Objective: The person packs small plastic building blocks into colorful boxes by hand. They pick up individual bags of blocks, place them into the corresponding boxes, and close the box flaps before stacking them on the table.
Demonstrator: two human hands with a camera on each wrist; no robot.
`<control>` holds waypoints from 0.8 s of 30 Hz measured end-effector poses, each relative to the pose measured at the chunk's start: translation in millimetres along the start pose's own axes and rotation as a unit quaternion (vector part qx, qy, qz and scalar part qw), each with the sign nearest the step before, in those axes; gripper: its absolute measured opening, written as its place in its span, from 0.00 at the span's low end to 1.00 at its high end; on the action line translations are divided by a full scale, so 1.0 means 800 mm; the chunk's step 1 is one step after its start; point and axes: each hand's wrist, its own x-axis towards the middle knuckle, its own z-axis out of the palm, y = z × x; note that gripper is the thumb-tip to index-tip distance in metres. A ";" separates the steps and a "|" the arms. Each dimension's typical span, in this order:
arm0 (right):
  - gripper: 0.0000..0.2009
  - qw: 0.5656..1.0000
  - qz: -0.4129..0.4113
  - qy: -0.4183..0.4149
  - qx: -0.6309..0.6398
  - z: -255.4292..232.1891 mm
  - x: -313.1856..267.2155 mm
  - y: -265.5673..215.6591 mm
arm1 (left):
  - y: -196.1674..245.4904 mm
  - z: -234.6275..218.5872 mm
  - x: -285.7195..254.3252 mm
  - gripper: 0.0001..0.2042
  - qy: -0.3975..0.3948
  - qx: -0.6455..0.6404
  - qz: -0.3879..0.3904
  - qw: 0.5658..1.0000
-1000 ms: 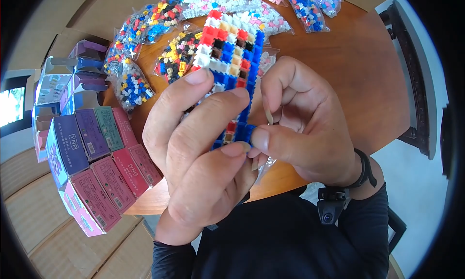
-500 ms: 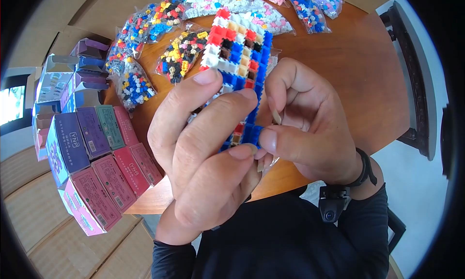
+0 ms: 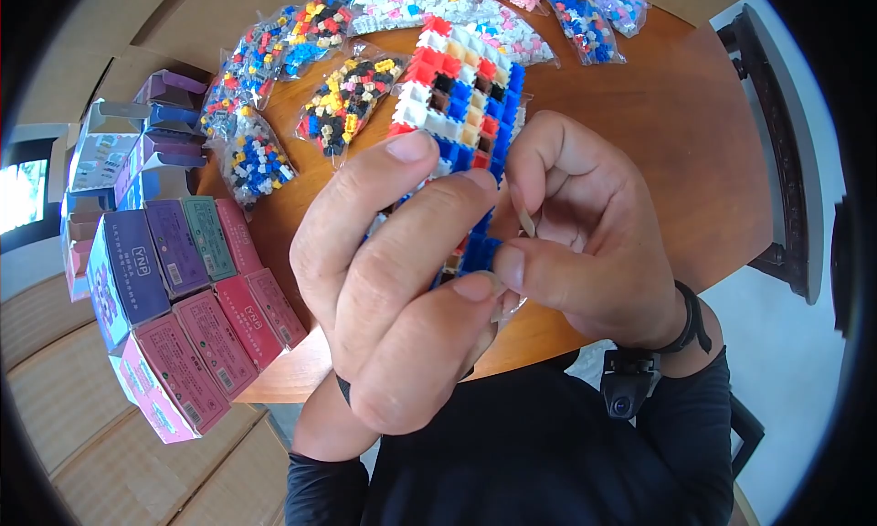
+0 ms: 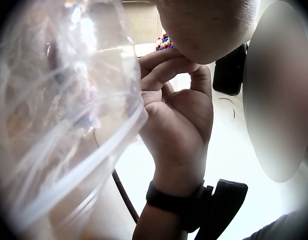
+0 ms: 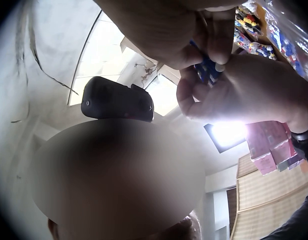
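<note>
In the head view, my left hand (image 3: 402,270) grips a model of small building bricks (image 3: 452,101), held tilted above the table. Red, white, blue, cream and dark bricks make up its face, and my fingers cover its lower left part. At its lower right edge, my right hand (image 3: 598,215) pinches a blue building brick (image 3: 482,254) with the thumb against it and the other fingers curled behind. The blue part (image 5: 208,70) shows between both hands in the right wrist view. A clear plastic bag (image 4: 69,165) fills the left side of the left wrist view.
Clear bags of loose bricks (image 3: 347,101) lie in an arc over the far side of the wooden table (image 3: 676,151). Pink and purple boxes (image 3: 187,343) stand at the left. A dark wooden chair (image 3: 776,160) is at the right edge.
Both hands and the brick model have shifted slightly to the right, the left hand more than the right. The right thumb stays at the model's lower blue edge.
</note>
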 end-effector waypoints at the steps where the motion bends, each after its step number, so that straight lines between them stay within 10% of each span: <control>1: 0.15 1.000 -0.002 0.001 -0.001 0.000 0.000 0.000 | 0.000 0.000 0.000 0.26 0.001 -0.001 0.000 1.000; 24: 0.14 0.996 0.089 0.028 -0.010 0.003 0.002 -0.010 | 0.001 -0.005 0.001 0.29 -0.060 0.029 -0.008 0.998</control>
